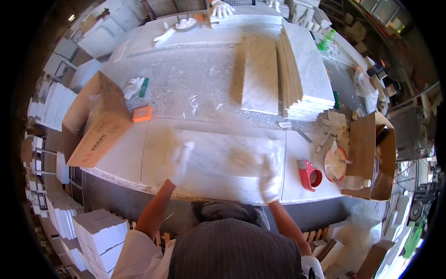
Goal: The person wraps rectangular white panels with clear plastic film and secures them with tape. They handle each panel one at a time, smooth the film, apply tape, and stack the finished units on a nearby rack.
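In front of me lies a pale marble slab, with what looks like clear plastic film on or around it; the shiny creases show at its right end. My left hand, in a white glove, is over the slab's left part. My right hand, gloved the same way, is at the slab's right end. Motion smears both hands, so their fingers and any grip on the film or slab cannot be made out.
A tall stack of marble slabs stands beyond, with a single slab beside it. Cardboard boxes flank me, left and right. A red tape dispenser and a bowl of paste sit at right. Another person's gloved hand rests opposite.
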A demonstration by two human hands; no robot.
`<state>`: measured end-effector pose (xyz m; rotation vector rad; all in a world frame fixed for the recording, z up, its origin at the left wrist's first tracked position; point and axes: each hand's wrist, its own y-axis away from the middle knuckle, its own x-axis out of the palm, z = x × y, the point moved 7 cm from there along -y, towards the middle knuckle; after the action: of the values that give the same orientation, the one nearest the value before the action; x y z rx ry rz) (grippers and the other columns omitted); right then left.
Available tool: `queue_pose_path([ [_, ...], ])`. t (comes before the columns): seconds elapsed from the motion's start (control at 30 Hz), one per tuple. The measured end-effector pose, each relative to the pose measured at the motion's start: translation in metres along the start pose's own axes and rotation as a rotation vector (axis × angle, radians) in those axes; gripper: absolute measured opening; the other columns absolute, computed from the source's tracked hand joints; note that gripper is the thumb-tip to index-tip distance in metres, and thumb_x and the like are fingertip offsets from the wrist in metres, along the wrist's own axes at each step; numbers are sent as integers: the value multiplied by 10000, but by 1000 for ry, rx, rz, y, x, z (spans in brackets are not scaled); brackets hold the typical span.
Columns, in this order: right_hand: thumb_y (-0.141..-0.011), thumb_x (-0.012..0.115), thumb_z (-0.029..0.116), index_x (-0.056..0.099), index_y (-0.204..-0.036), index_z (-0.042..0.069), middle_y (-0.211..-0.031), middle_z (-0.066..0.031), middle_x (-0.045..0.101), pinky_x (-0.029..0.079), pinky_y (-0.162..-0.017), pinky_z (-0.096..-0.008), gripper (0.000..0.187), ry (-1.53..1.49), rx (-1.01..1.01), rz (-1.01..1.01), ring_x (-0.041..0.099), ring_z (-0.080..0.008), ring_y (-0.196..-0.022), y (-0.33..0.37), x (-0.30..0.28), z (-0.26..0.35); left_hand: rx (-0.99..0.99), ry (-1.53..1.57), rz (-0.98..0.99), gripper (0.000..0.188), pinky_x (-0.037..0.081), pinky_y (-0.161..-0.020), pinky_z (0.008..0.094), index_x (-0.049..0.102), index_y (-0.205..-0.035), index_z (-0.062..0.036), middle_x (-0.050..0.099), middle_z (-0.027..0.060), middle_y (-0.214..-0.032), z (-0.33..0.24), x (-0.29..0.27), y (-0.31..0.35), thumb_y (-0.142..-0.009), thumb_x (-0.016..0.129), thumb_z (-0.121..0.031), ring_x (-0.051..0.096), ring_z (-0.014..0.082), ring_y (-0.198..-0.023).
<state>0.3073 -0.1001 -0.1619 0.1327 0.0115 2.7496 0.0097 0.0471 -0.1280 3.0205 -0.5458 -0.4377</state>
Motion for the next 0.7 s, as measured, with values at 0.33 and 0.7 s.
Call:
queue_pose_path([
  [0.33,-999,454,471,449,-1477,236,-1529,-76,433,217,-1204,-484,533,1387,-200,142,352,-323,-1435,-65,-12,19,515,-1185,203,509,234,-1152,521,527,-1397,-190,466,89,-1470,-21,40,-27,-948,542,-428,368,328,-1383],
  [0.7,-961,494,455,388,-1480,88,-1518,-207,378,243,-1169,-516,644,936,-283,512,325,-338,-1429,-33,69,-13,470,-1139,178,551,238,-1139,574,514,-1409,-157,444,121,-1485,-10,31,-33,-917,583,-397,371,379,-1379],
])
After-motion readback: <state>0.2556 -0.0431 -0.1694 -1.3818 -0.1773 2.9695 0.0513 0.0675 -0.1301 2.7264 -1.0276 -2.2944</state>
